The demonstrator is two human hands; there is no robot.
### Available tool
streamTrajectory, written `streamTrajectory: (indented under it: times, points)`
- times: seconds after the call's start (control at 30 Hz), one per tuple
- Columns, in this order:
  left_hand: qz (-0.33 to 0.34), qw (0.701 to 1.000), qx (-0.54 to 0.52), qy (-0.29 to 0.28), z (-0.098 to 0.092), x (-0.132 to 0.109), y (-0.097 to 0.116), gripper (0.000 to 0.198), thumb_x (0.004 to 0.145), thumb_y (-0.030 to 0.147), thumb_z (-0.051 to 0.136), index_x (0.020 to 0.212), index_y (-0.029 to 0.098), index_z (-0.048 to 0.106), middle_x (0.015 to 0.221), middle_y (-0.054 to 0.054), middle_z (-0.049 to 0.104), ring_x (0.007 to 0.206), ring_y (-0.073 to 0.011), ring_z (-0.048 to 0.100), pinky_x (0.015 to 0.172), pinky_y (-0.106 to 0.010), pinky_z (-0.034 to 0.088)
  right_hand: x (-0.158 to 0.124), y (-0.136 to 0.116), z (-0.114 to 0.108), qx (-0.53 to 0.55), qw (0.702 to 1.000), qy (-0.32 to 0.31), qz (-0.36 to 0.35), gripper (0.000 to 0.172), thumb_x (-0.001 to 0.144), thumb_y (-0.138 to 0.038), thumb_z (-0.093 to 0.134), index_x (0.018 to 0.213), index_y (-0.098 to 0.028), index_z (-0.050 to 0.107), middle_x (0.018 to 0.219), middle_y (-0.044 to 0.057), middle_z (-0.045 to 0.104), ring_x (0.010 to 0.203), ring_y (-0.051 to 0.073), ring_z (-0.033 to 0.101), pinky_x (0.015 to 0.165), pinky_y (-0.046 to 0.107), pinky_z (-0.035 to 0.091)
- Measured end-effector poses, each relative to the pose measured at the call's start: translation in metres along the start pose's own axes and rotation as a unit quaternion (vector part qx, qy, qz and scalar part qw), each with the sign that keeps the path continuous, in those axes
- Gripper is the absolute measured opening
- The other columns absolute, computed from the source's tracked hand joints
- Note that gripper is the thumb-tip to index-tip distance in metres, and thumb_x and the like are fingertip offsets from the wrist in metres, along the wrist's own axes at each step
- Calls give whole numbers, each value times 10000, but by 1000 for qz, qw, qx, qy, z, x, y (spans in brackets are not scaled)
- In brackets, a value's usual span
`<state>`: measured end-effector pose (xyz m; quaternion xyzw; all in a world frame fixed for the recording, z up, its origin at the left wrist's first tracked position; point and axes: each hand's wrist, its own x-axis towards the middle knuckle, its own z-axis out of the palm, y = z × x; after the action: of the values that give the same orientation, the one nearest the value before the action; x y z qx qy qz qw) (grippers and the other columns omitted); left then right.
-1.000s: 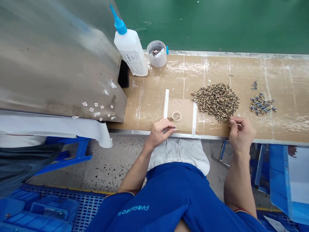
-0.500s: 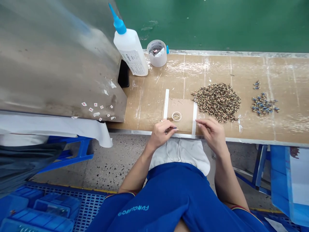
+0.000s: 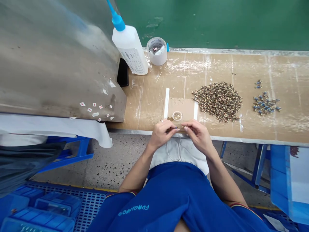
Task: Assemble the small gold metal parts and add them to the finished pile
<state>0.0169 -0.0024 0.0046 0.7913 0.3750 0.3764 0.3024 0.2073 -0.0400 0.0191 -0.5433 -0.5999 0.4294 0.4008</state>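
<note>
Over the taped card (image 3: pixel 181 107) at the near edge of the bench (image 3: pixel 149 103), the left hand (image 3: pixel 161 135) and right hand (image 3: pixel 198 135) meet, each in a narrow pinch. The left fingers (image 3: pixel 171 129) hold a tiny blue-tipped part (image 3: pixel 175 128), and the right fingers (image 3: pixel 186 126) a gold piece (image 3: pixel 182 127), barely visible. Both sit just above the card, almost touching. This looks like joining 2 small parts, and it seems to call for careful alignment. Nearby lie a mottled heap (image 3: pixel 217 101) and a blue cluster (image 3: pixel 265 104).
</note>
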Motion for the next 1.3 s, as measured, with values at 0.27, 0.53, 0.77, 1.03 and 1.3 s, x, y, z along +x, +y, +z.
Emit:
streamTrajectory:
  times: [0.27, 0.53, 0.77, 1.03, 1.3]
  points:
    - [1, 1000, 20, 0, 4, -2, -3, 335, 995, 365, 589, 718, 176, 582, 627, 6, 606, 623, -128, 535, 611, -269, 413, 1, 0, -2, 33, 999, 1, 15, 272, 982, -431, 574, 998, -227, 753, 853, 58, 674, 741, 177, 614, 642, 307, 484]
    - [18, 999, 39, 7, 5, -2, -4, 329, 1002, 344, 572, 718, 181, 558, 645, 6, 608, 625, -133, 526, 620, -275, 407, -1, 5, 8, 103, 991, 39, 80, 324, 920, -508, 644, 1066, -229, 719, 845, 44, 669, 689, 163, 599, 617, 300, 495]
    - [2, 999, 45, -3, 5, -3, -2, 308, 998, 320, 578, 721, 185, 560, 642, 5, 595, 633, -136, 533, 617, -280, 408, -1, 5, 13, 142, 980, 84, 112, 410, 821, -614, 719, 877, -209, 697, 727, 17, 665, 592, 130, 558, 526, 252, 447]
    - [3, 999, 48, -1, 5, -3, -3, 307, 997, 323, 576, 724, 185, 561, 642, 4, 588, 632, -139, 516, 607, -280, 402, -2, 1, 14, 139, 981, 102, 92, 400, 832, -611, 712, 844, -213, 675, 719, 8, 654, 601, 128, 565, 524, 243, 460]
    - [7, 998, 55, 1, 6, -2, -2, 315, 999, 323, 572, 716, 186, 556, 631, 4, 582, 632, -142, 519, 606, -280, 404, -2, 2, 16, 139, 982, 93, 91, 408, 843, -619, 697, 840, -213, 663, 731, 15, 645, 603, 130, 552, 531, 253, 452]
